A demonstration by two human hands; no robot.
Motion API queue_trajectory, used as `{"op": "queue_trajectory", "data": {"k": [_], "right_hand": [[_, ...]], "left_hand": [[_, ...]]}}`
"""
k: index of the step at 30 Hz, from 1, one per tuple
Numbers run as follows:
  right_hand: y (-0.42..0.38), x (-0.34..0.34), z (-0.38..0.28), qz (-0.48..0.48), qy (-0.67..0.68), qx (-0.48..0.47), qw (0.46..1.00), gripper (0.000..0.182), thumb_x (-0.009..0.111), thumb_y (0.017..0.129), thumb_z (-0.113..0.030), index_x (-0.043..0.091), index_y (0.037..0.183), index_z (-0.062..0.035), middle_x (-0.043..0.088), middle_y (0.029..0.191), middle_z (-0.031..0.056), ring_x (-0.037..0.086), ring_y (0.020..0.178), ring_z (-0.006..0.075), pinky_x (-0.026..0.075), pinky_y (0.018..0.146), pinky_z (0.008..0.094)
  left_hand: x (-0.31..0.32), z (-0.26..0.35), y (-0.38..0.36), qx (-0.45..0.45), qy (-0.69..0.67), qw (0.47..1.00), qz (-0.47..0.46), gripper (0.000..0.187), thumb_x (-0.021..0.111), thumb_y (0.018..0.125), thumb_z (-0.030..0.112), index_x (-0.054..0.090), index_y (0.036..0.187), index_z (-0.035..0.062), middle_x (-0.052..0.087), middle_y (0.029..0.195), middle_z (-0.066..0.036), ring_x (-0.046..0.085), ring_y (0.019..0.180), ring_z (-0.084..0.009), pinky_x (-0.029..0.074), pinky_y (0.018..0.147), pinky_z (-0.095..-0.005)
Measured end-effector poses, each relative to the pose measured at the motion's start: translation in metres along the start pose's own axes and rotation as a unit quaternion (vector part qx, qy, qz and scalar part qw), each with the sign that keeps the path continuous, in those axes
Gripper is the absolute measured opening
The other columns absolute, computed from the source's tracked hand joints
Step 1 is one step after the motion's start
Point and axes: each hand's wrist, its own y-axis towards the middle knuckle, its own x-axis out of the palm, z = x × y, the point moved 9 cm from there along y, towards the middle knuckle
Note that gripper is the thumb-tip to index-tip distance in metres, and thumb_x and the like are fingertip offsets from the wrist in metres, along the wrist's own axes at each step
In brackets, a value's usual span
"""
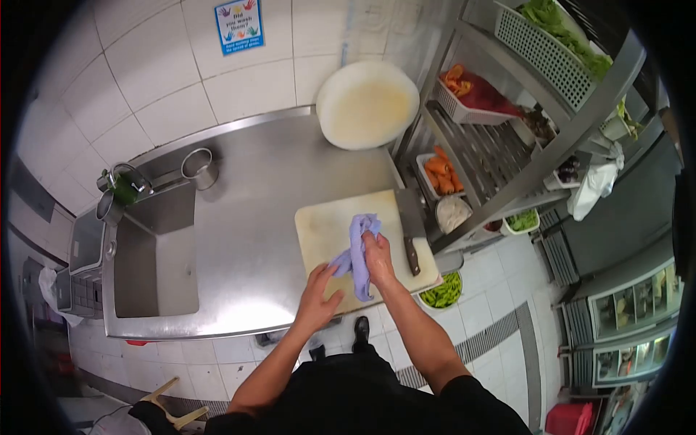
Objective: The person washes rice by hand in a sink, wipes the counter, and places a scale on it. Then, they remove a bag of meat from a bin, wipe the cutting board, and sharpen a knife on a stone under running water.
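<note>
A purple cloth (358, 250) hangs bunched over the white cutting board (319, 225), with my right hand (378, 259) closed around its middle. My left hand (317, 303) is just left of it, thumb spread from the fingers; the fingertips meet the loose left end of the cloth, and I see no firm grip there. On the board's right side lies a cleaver (411, 232), its broad blade toward the wall and its dark handle toward me.
A sink (174, 268) with a faucet (130, 170) is at the left, a metal pot (200, 168) beside it. A round white board (367, 105) leans on the wall. The right-hand shelf rack (500, 192) holds carrots (442, 174) and leafy greens (562, 32). Green vegetables (444, 291) sit below the counter edge.
</note>
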Motion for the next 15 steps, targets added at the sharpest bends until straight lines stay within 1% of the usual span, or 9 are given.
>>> {"op": "queue_trajectory", "data": {"k": [2, 4, 6, 7, 9, 10, 12, 13, 15], "right_hand": [[0.048, -0.02, -0.02, -0.01, -0.036, -0.034, 0.999, 0.023, 0.049, 0.096, -0.021, 0.061, 0.105, -0.0033, 0.063, 0.084, 0.003, 0.058, 0.071, 0.0135, 0.05, 0.064, 0.0299], [0.111, -0.022, -0.079, -0.025, -0.105, -0.169, 0.98, 0.032, 0.049, 0.096, -0.024, 0.057, 0.114, 0.0009, 0.063, 0.098, 0.0085, 0.058, 0.09, 0.0182, 0.047, 0.084, 0.0333], [0.149, -0.009, -0.191, -0.008, -0.059, -0.28, 0.958, 0.038, 0.051, 0.097, -0.025, 0.051, 0.124, 0.0014, 0.061, 0.112, 0.0109, 0.056, 0.103, 0.0204, 0.043, 0.094, 0.0345], [0.146, 0.008, -0.263, -0.066, -0.06, -0.321, 0.943, 0.046, 0.053, 0.097, -0.025, 0.044, 0.133, 0.0023, 0.058, 0.125, 0.0157, 0.054, 0.114, 0.022, 0.04, 0.1, 0.0338], [0.182, 0.003, -0.372, 0.051, -0.058, -0.487, 0.87, 0.049, 0.056, 0.097, -0.024, 0.042, 0.134, 0.0043, 0.056, 0.128, 0.0205, 0.053, 0.118, 0.0269, 0.038, 0.103, 0.036], [0.186, -0.005, -0.417, 0.181, -0.082, -0.551, 0.81, 0.047, 0.055, 0.097, -0.023, 0.043, 0.131, 0.0071, 0.055, 0.127, 0.0231, 0.054, 0.116, 0.031, 0.038, 0.104, 0.0377], [0.162, 0.0, -0.49, 0.122, 0.049, -0.66, 0.74, 0.036, 0.054, 0.096, -0.012, 0.046, 0.129, 0.0025, 0.059, 0.119, 0.016, 0.056, 0.107, 0.0261, 0.04, 0.098, 0.0343], [0.183, 0.003, -0.502, 0.113, 0.058, -0.658, 0.742, 0.036, 0.054, 0.096, -0.012, 0.046, 0.129, 0.0025, 0.059, 0.119, 0.016, 0.056, 0.107, 0.0261, 0.04, 0.098, 0.0343], [0.233, 0.002, -0.51, 0.195, -0.046, -0.606, 0.77, 0.044, 0.053, 0.094, -0.019, 0.048, 0.13, 0.0066, 0.053, 0.131, 0.0274, 0.052, 0.121, 0.0384, 0.037, 0.107, 0.04]], "left_hand": [[-0.002, -0.028, -0.022, -0.165, -0.099, 0.981, -0.013, 0.054, 0.068, 0.084, 0.016, 0.051, 0.134, 0.0047, 0.045, 0.141, -0.019, 0.054, 0.12, -0.0311, 0.05, 0.094, -0.0382], [-0.014, -0.07, -0.052, -0.129, 0.016, 0.99, 0.047, 0.048, 0.066, 0.086, 0.017, 0.055, 0.13, 0.0035, 0.053, 0.133, -0.019, 0.059, 0.113, -0.027, 0.052, 0.086, -0.0343], [-0.028, -0.093, -0.094, -0.284, 0.006, 0.955, 0.089, 0.044, 0.065, 0.086, 0.018, 0.058, 0.128, 0.0038, 0.06, 0.124, -0.018, 0.062, 0.108, -0.0265, 0.052, 0.087, -0.0338], [-0.035, -0.092, -0.112, -0.31, 0.021, 0.944, 0.111, 0.044, 0.065, 0.086, 0.018, 0.059, 0.127, 0.0037, 0.061, 0.123, -0.018, 0.063, 0.104, -0.0265, 0.052, 0.086, -0.0344], [-0.046, -0.105, -0.149, -0.319, 0.047, 0.931, 0.172, 0.044, 0.065, 0.086, 0.017, 0.059, 0.127, 0.0037, 0.063, 0.121, -0.017, 0.065, 0.095, -0.0244, 0.052, 0.082, -0.0338], [-0.05, -0.108, -0.161, -0.303, 0.059, 0.928, 0.21, 0.044, 0.065, 0.086, 0.017, 0.059, 0.127, 0.0037, 0.064, 0.12, -0.017, 0.065, 0.091, -0.0222, 0.052, 0.08, -0.0326], [-0.051, -0.079, -0.167, -0.352, 0.019, 0.901, 0.254, 0.044, 0.065, 0.086, 0.017, 0.059, 0.127, 0.0031, 0.065, 0.118, -0.015, 0.064, 0.087, -0.0193, 0.051, 0.077, -0.0311], [-0.05, -0.07, -0.177, -0.397, -0.024, 0.873, 0.282, 0.044, 0.065, 0.086, 0.016, 0.059, 0.127, 0.0025, 0.065, 0.116, -0.014, 0.063, 0.084, -0.0165, 0.05, 0.074, -0.0296], [-0.05, -0.061, -0.176, -0.398, -0.023, 0.867, 0.301, 0.044, 0.065, 0.086, 0.016, 0.059, 0.127, 0.0027, 0.066, 0.113, -0.013, 0.062, 0.082, -0.0148, 0.05, 0.072, -0.0287]]}}
